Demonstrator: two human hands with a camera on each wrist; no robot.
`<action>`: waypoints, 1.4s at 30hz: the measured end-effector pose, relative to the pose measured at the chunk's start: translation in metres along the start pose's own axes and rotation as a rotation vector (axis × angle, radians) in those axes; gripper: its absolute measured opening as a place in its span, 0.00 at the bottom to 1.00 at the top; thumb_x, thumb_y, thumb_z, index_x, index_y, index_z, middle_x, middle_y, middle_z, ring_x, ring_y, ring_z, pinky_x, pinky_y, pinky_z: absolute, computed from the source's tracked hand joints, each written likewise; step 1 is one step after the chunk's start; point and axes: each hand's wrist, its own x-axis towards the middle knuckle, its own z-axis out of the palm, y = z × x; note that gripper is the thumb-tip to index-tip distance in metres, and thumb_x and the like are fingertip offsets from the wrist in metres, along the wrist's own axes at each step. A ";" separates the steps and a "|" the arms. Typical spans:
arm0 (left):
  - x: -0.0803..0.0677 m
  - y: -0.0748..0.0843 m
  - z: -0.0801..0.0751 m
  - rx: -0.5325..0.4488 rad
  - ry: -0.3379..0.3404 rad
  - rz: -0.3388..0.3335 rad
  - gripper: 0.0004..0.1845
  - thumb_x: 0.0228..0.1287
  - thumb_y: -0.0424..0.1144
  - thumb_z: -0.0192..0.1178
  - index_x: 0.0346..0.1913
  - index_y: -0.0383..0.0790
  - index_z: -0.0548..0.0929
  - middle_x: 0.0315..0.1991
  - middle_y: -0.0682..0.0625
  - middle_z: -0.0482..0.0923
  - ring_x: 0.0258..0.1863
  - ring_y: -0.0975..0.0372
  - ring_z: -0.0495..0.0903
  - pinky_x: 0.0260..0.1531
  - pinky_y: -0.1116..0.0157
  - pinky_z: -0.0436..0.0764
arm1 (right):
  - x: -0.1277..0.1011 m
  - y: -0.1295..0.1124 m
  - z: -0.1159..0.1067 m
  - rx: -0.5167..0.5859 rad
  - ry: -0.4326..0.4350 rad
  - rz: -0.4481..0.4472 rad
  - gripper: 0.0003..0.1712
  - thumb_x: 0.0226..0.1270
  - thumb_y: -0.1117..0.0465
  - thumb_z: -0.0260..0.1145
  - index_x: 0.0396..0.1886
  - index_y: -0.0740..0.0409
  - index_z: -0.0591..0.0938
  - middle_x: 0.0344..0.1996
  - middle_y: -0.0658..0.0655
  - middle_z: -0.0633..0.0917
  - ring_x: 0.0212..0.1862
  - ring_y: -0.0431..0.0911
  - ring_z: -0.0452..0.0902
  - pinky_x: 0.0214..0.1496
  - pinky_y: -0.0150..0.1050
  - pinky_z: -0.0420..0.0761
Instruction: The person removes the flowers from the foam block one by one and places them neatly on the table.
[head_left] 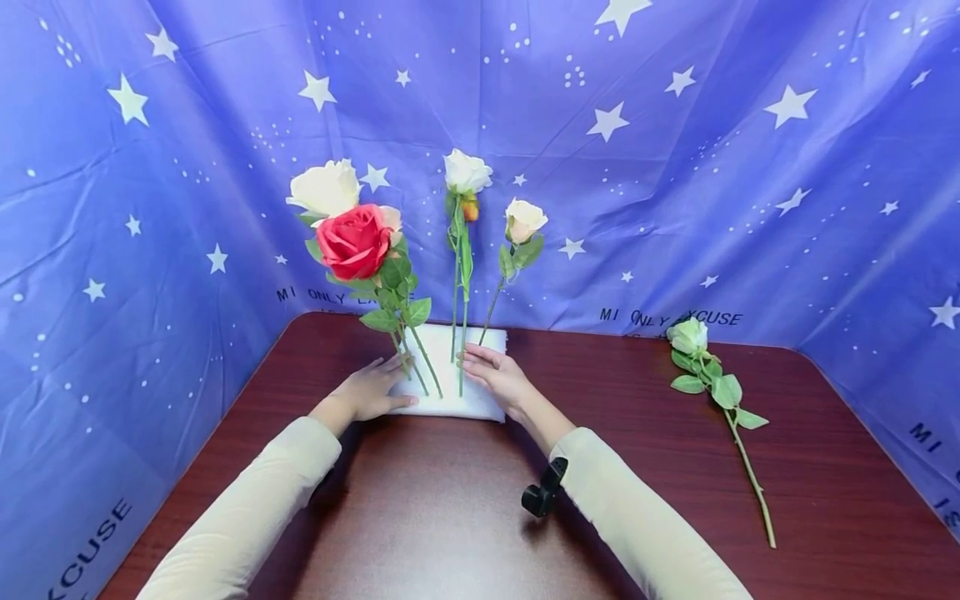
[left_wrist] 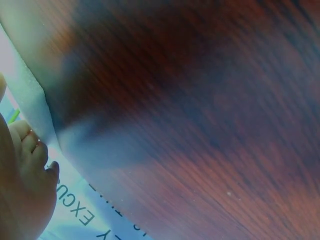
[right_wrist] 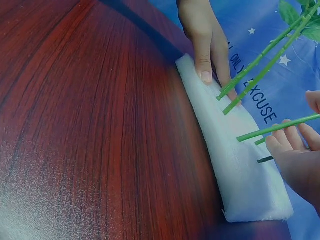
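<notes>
White foam block [head_left: 450, 400] lies flat on the dark wooden table [head_left: 420, 517], toward its far edge and a little left of the middle. Both hands rest on it. The left hand [head_left: 371, 387] lies on the block's left end with fingers straight and spread flat, thumb along the near edge, gripping nothing; the right wrist view shows the same hand [right_wrist: 205, 40] from across the block, thumb pressed on the foam's top edge. The right hand [head_left: 498, 377] lies on the right part of the block, fingers loosely extended toward the stems, holding nothing; its fingertips [right_wrist: 285, 142] sit just beside 2 of the stems.

Several green stems [head_left: 456, 333] stand stuck in the foam between the hands. At the left a red rose [head_left: 354, 242] leans in front of a large cream rose [head_left: 326, 188]. In the middle stands a tall white rose [head_left: 467, 172], with a small orange bud [head_left: 470, 210] just below its head. To its right a smaller cream rose [head_left: 523, 220] tilts rightward.

1 pale loose rose [head_left: 688, 335] lies flat on the table well to the right of the block, its stem running toward the near right. A blue cloth with white stars [head_left: 675, 167] hangs behind and around the table. The left wrist view is blurred, showing only table, foam edge and fingers [left_wrist: 30, 150].
</notes>
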 end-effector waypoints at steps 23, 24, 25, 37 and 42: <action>-0.002 0.004 -0.003 0.000 0.007 0.000 0.39 0.69 0.56 0.51 0.72 0.30 0.60 0.75 0.37 0.53 0.76 0.48 0.54 0.75 0.47 0.55 | 0.000 -0.011 0.002 0.007 0.103 -0.141 0.23 0.68 0.73 0.56 0.62 0.76 0.70 0.37 0.50 0.87 0.40 0.36 0.84 0.52 0.29 0.83; -0.002 0.004 -0.003 0.000 0.006 0.000 0.39 0.69 0.56 0.51 0.72 0.30 0.60 0.75 0.37 0.53 0.76 0.48 0.54 0.75 0.46 0.55 | 0.000 -0.011 0.002 0.008 0.099 -0.155 0.23 0.68 0.74 0.56 0.61 0.77 0.70 0.35 0.48 0.87 0.39 0.35 0.84 0.52 0.30 0.84; -0.002 0.004 -0.003 -0.001 0.006 0.000 0.39 0.69 0.56 0.51 0.72 0.30 0.60 0.75 0.37 0.53 0.76 0.48 0.54 0.75 0.46 0.55 | 0.000 -0.011 0.002 0.010 0.095 -0.167 0.23 0.68 0.74 0.56 0.61 0.78 0.70 0.33 0.47 0.87 0.39 0.35 0.84 0.52 0.30 0.84; 0.000 0.003 -0.001 -0.015 -0.004 -0.004 0.39 0.69 0.57 0.50 0.72 0.30 0.60 0.76 0.38 0.53 0.76 0.48 0.53 0.75 0.47 0.54 | -0.004 -0.009 -0.001 0.029 0.150 -0.235 0.21 0.60 0.79 0.61 0.53 0.86 0.74 0.25 0.45 0.89 0.38 0.42 0.88 0.46 0.32 0.86; 0.000 0.001 0.000 -0.002 0.006 0.005 0.40 0.69 0.57 0.51 0.72 0.30 0.60 0.75 0.37 0.53 0.76 0.48 0.54 0.75 0.46 0.55 | -0.004 -0.012 -0.003 0.047 0.187 -0.261 0.20 0.58 0.79 0.62 0.51 0.86 0.75 0.25 0.48 0.90 0.38 0.45 0.89 0.46 0.33 0.86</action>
